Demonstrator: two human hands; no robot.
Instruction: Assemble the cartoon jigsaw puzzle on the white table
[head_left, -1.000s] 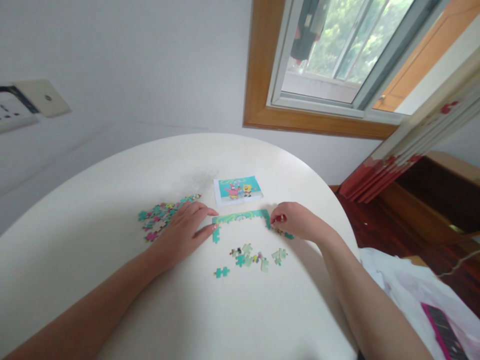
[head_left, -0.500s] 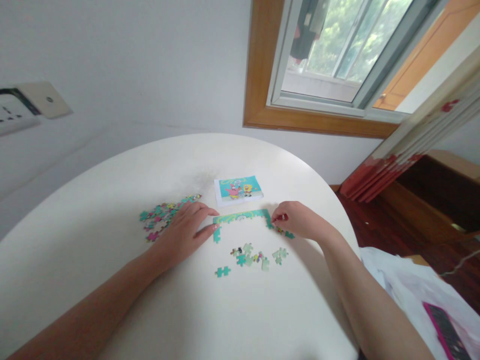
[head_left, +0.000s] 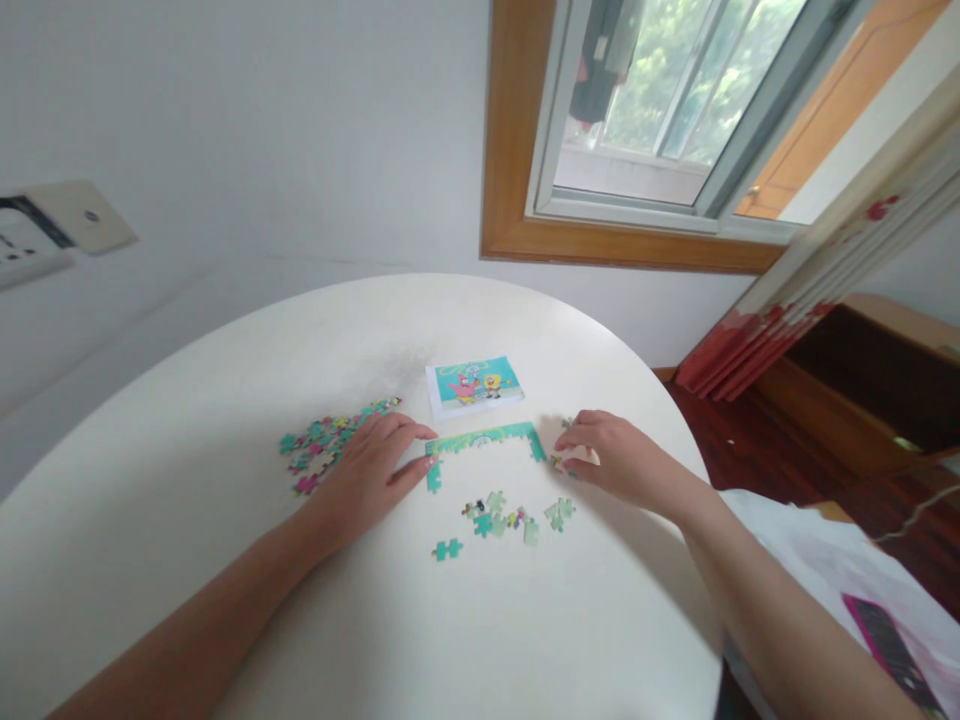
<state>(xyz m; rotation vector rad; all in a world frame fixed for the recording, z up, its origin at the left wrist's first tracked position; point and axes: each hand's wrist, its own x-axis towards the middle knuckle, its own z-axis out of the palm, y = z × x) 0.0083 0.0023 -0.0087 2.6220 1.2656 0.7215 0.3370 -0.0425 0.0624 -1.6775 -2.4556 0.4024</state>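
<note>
Nearest the person, at 4 o'clock from the table's middle and off its edge, a phone in a pink case (head_left: 889,650) lies on a white cloth (head_left: 810,560). Both bare forearms reach forward over the round white table (head_left: 225,560). A single teal puzzle piece (head_left: 448,548) lies alone between them, and just beyond it, toward 1 o'clock, sits a small scatter of loose pieces (head_left: 504,518), teal and pale green. Farther on, the left hand (head_left: 371,470) rests palm down and open, fingers stretched out flat, with its fingertips touching the left end of the assembled border strip (head_left: 487,438). This strip is a teal run of joined edge pieces with a short leg turning down at each end. The right hand (head_left: 611,455) lies palm down at 3 o'clock from the strip, just beside its right corner. Its fingers are loosely bent over a few small pieces (head_left: 559,462) on the table, and whether it pinches one of them I cannot tell. At 9 o'clock from the strip, partly behind the left hand, a pile of unsorted pieces (head_left: 326,442) spreads out in teal, pink and yellow. At 12 o'clock from the strip, near it but apart, lies the reference picture (head_left: 472,384) with two cartoon figures on blue. Beyond the table a wall socket (head_left: 45,225) shows at far left. A wood-framed window (head_left: 660,110) sits at upper right, with a curtain (head_left: 810,290) hanging beside it.
</note>
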